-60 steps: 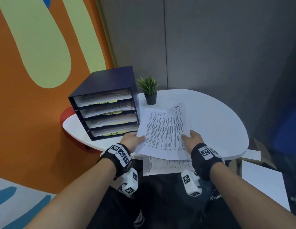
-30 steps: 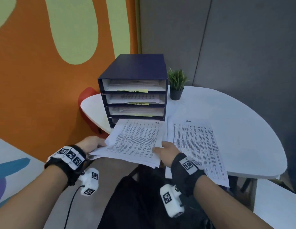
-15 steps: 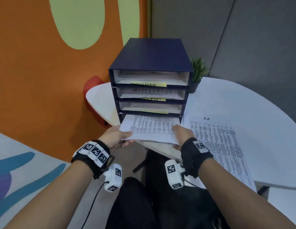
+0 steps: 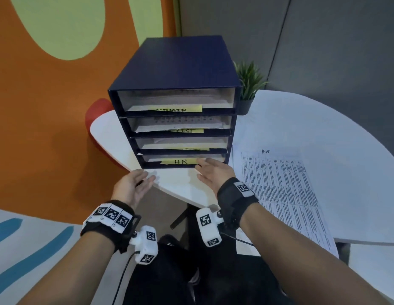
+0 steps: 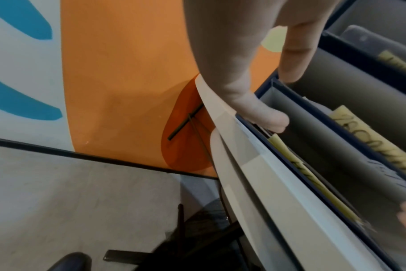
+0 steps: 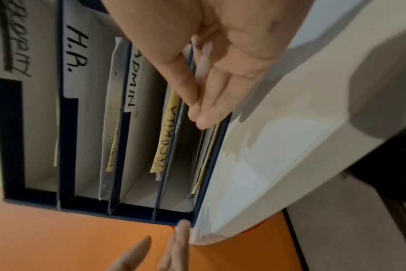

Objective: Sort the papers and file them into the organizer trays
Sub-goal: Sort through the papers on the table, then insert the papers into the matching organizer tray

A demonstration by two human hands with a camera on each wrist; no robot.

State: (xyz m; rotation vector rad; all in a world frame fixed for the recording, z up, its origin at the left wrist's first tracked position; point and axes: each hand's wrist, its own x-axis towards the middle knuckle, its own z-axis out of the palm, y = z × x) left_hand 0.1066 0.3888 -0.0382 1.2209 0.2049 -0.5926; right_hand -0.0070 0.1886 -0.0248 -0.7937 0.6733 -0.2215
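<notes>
The navy organizer (image 4: 176,62) stands on the white table (image 4: 312,133) with its trays stacked; yellow labels read ADMIN at the top and HR (image 4: 179,161) at the bottom. A sheaf of printed papers lies inside the bottom tray (image 6: 204,152). My right hand (image 4: 205,164) is flat at that tray's mouth, its straight fingers (image 6: 204,106) touching the paper edges. Open and holding nothing, my left hand (image 4: 145,176) hovers, palm inward, by the organizer's lower left corner, fingers (image 5: 243,88) at the tray rim. Another printed sheet headed H.R. (image 4: 279,190) lies on the table to the right.
A small potted plant (image 4: 250,84) stands behind the organizer's right side. The orange wall (image 4: 48,128) is close on the left. The table's front edge (image 4: 180,192) runs just below my hands, and the H.R. sheet overhangs it at lower right.
The sheaf that both hands held has slid into the bottom HR tray. Both hands have let go, and the view has moved closer to the organizer.
</notes>
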